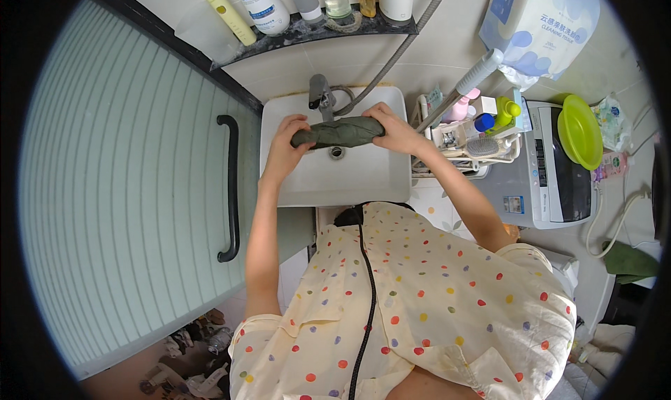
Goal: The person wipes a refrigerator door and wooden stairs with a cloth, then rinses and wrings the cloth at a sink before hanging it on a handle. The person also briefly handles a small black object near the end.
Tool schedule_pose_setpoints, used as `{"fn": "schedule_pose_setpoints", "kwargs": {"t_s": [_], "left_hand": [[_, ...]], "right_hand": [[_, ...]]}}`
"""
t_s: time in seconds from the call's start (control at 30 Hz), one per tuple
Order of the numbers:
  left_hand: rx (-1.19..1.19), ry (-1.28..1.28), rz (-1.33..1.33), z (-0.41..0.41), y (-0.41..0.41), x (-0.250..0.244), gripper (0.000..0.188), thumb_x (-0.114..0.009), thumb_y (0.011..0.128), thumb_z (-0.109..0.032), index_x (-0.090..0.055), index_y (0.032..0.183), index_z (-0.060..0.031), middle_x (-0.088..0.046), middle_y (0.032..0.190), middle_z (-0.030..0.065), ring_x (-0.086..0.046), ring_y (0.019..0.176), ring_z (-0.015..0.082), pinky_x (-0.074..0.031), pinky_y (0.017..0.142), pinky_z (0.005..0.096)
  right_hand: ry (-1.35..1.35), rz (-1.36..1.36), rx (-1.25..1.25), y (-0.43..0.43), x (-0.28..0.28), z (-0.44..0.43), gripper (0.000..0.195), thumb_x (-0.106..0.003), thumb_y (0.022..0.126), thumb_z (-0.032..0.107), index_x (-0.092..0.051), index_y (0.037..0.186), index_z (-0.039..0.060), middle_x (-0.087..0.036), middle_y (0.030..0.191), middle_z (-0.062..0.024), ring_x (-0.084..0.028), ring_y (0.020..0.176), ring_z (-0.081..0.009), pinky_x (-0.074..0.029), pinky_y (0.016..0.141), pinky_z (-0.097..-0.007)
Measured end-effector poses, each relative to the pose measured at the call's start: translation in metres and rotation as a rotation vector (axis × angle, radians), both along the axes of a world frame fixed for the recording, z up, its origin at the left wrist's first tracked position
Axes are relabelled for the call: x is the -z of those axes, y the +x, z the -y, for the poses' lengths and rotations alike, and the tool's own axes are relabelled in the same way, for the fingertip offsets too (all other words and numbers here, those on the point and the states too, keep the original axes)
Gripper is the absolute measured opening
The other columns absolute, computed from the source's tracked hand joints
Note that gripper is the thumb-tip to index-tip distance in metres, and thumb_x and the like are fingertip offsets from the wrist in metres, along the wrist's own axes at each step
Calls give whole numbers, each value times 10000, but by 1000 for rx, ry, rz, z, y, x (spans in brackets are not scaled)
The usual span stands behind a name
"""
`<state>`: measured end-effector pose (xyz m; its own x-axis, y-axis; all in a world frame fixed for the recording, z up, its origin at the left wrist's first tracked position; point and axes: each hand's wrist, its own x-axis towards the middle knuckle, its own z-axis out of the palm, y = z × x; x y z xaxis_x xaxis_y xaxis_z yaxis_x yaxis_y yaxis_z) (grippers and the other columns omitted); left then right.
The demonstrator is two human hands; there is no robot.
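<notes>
A dark green cloth or folded fabric item (343, 132), bunched into a long roll, is held level over the white sink (341, 182). My left hand (290, 140) grips its left end, and my right hand (387, 127) grips its right end. Just behind the roll stands the grey faucet (321, 96), its spout partly hidden by the fabric. Below the roll, the round drain (336, 152) shows in the basin. Whether the fabric is wet, I cannot tell.
A dark shelf (314, 33) with bottles hangs above the sink. On the right are a toiletries rack (472, 156), a grey pole (456, 96), a washing machine (516, 190) and a green plastic basin (580, 132). A ribbed glass door (131, 179) with a black handle (230, 187) stands left.
</notes>
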<state>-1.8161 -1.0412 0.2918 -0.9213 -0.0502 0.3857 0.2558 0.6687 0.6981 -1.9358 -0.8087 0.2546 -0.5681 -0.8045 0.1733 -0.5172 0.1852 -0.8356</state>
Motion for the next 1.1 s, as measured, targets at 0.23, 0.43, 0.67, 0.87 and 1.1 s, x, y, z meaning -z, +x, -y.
{"fn": "schedule_pose_setpoints", "kwargs": {"t_s": [0.23, 0.43, 0.67, 0.87, 1.1], "left_hand": [[85, 137, 477, -8, 15, 4, 345, -714, 639, -112, -409, 773, -25, -429, 690, 44, -409, 649, 167, -370, 605, 272], [42, 172, 292, -9, 10, 9, 364, -720, 643, -111, -425, 843, -38, -418, 705, 17, -406, 663, 129, -372, 622, 258], [58, -191, 646, -6, 2, 13, 472, -759, 572, -238, -475, 874, -12, -508, 737, 118, -491, 652, 238, -410, 605, 327], [183, 467, 675, -5, 12, 5, 354, -692, 699, -271, -498, 886, -42, -460, 731, -21, -435, 663, 85, -370, 572, 234], [213, 99, 645, 11, 11, -3, 201, -577, 798, -173, -507, 921, -30, -481, 789, 2, -442, 702, 97, -377, 645, 230]], "right_hand": [[-5, -156, -20, -7, -32, 1, 395, -539, 559, -42, -525, 948, 21, -445, 992, -120, -438, 960, -303, -382, 812, -343], [-136, -457, 85, -3, -37, 0, 337, -552, 556, -49, -531, 883, 27, -493, 890, -115, -468, 922, -283, -386, 783, -361], [137, -365, 73, 1, -6, -3, 266, -629, 564, 4, -519, 799, 63, -498, 852, -65, -446, 910, -280, -365, 794, -350], [127, -190, 103, -4, -39, -14, 276, -664, 589, 84, -520, 822, 45, -529, 871, -85, -516, 887, -275, -427, 684, -368], [87, 280, -134, -20, -53, -16, 282, -692, 616, 94, -555, 844, -3, -591, 754, -80, -557, 703, -171, -425, 629, -278]]}}
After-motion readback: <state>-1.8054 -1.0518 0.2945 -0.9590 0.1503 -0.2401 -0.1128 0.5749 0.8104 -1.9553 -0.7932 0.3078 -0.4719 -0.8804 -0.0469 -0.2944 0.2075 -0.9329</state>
